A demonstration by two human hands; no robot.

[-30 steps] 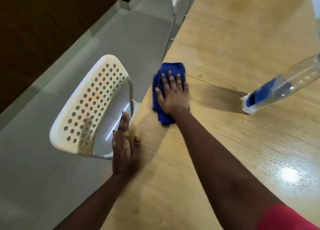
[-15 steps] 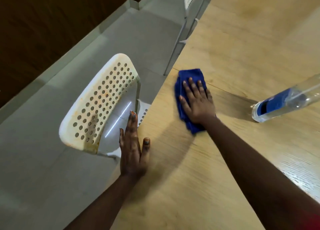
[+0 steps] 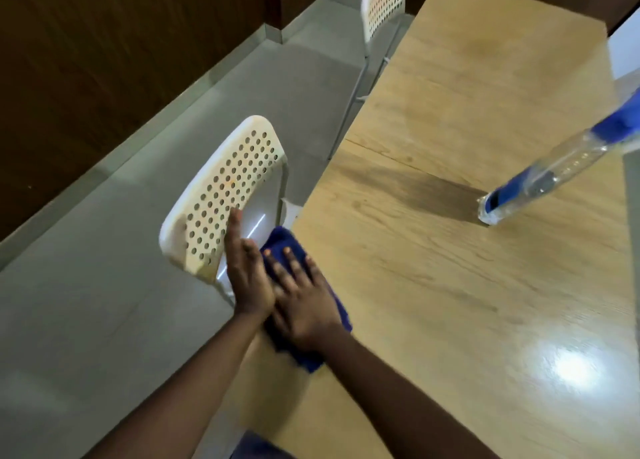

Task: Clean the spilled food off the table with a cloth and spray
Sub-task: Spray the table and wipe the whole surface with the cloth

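A folded blue cloth (image 3: pixel 282 242) lies at the left edge of the light wooden table (image 3: pixel 467 285), partly over the edge. My right hand (image 3: pixel 301 299) presses flat on it with straight, spread fingers. Just off the table edge is my left hand (image 3: pixel 247 275), palm turned sideways, fingers straight, touching the cloth's left side. A clear spray bottle (image 3: pixel 554 171) with a blue label and blue top stands at the right of the table. Any spilled food is hidden or too faint to tell.
A white perforated chair (image 3: pixel 221 195) stands tucked against the table's left edge, right beside my left hand. A second white chair (image 3: pixel 382 5) is further back. Grey floor (image 3: pixel 104 268) and a dark wood wall lie to the left.
My right hand has slid the cloth toward me along the table's left edge until it met my left hand, which has turned on its side off the edge.
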